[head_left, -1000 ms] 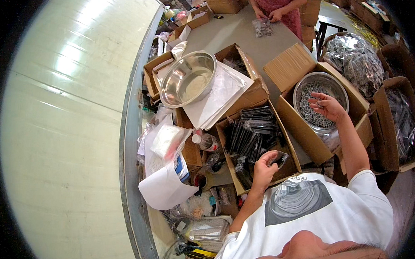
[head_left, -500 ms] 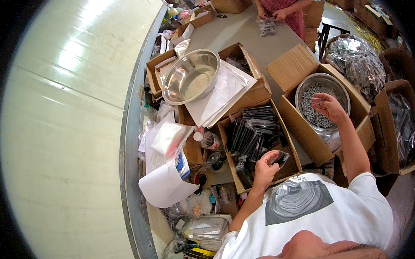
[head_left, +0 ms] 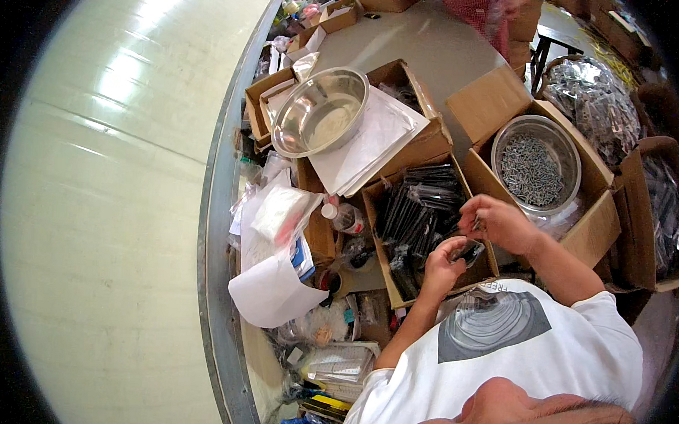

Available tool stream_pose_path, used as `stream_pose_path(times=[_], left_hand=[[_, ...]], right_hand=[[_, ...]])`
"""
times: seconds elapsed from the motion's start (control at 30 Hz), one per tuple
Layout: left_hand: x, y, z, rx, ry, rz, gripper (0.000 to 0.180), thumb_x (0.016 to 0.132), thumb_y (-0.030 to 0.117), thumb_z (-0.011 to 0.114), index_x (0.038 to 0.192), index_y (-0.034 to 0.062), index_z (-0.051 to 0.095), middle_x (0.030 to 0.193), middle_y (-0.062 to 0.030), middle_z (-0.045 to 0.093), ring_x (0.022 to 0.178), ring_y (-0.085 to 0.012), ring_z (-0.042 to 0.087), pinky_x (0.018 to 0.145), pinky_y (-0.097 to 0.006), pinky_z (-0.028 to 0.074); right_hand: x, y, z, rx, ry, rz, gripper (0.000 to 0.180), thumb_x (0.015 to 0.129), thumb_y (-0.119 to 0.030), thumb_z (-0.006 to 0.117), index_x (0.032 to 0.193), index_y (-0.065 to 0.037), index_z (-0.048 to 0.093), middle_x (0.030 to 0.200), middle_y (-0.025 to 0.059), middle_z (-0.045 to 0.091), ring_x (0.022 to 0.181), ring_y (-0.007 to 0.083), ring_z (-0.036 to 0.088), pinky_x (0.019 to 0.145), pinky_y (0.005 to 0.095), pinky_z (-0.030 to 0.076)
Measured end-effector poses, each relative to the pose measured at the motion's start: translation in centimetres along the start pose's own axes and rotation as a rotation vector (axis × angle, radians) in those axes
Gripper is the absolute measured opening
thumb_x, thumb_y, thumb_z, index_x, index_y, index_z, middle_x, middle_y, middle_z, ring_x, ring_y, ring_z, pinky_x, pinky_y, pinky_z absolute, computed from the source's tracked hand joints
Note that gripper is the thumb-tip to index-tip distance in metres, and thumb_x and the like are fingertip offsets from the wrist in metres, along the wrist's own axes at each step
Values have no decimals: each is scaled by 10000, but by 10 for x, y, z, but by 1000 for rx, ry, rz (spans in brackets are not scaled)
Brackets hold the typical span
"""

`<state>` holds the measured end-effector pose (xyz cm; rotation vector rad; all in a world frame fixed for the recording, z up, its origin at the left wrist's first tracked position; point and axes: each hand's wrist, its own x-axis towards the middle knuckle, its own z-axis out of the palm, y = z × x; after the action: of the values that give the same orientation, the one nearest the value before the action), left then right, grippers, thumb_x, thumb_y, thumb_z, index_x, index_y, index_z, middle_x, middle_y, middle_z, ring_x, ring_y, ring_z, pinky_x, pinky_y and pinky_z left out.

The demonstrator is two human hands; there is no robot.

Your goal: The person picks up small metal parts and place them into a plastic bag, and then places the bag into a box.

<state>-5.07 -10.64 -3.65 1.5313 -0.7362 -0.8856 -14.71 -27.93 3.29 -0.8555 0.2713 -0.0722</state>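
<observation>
My left hand [head_left: 444, 268] grips a small clear plastic bag [head_left: 469, 252] with something black inside, over the near end of a carton. Just above the bag's mouth, the fingers of my right hand [head_left: 501, 224] are pinched on what look like small screws, partly hidden by the fingers. Flat black packets [head_left: 422, 207] fill much of the carton [head_left: 396, 298] under my hands. Beyond my right hand, a steel bowl [head_left: 575, 149] of loose grey screws [head_left: 532, 170] sits in another open carton [head_left: 487, 105].
An empty steel bowl [head_left: 286, 135] rests on white paper sheets [head_left: 387, 139] at the far left. A clear bottle [head_left: 348, 218] and curled paper [head_left: 273, 296] lie left of the carton. Bagged parts [head_left: 592, 101] heap at the right. Across the grey table [head_left: 420, 35] stands another person [head_left: 477, 11].
My right hand has come from the bowl of screws, leftward and nearer, to the plastic bag in my left hand. The person across the table has shifted right.
</observation>
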Motion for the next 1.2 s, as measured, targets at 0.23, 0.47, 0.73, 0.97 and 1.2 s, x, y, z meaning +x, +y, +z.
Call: stream_pose_path(times=[0.23, 0.47, 0.73, 0.97, 1.2], left_hand=[[-3, 15, -3, -191, -8, -52, 406, 751, -26, 575, 1157, -24, 567, 1076, -52, 610, 908, -113, 582, 741, -239, 477], [-12, 43, -8, -65, 26, 11, 260, 770, 2, 627, 1028, -29, 622, 1068, -75, 602, 868, -118, 595, 703, -238, 496], [-17, 75, -27, 350, 18, 444, 120, 764, -47, 656, 874, -2, 644, 844, -93, 621, 720, -188, 607, 646, -266, 477], [-20, 70, -5, 228, 95, 457, 165, 813, -57, 621, 895, 22, 502, 840, -112, 619, 744, -132, 577, 672, -258, 471], [-15, 68, -5, 43, 183, 514, 295, 841, 1, 643, 799, 64, 358, 855, -130, 617, 695, -120, 545, 631, -244, 452]], right_hand=[[-11, -10, 20, -996, -323, -354, 223, 862, -186, 573, 1010, -22, 603, 1065, 145, 575, 1019, 282, 547, 938, 361, 404], [-19, -4, 3, -1417, -177, -496, 96, 734, -122, 689, 772, -37, 665, 927, 113, 630, 873, 288, 613, 781, 370, 496], [-34, -19, 5, -1315, -112, -461, 140, 725, -144, 708, 810, -61, 635, 845, 86, 629, 817, 277, 614, 729, 376, 473], [-25, -1, 24, -1471, -159, -707, 170, 729, -167, 696, 838, -113, 578, 878, 36, 586, 856, 237, 578, 764, 380, 410], [-46, -22, 16, -1505, -97, -726, 116, 766, -149, 651, 817, -113, 553, 872, 32, 577, 846, 236, 565, 777, 380, 395]])
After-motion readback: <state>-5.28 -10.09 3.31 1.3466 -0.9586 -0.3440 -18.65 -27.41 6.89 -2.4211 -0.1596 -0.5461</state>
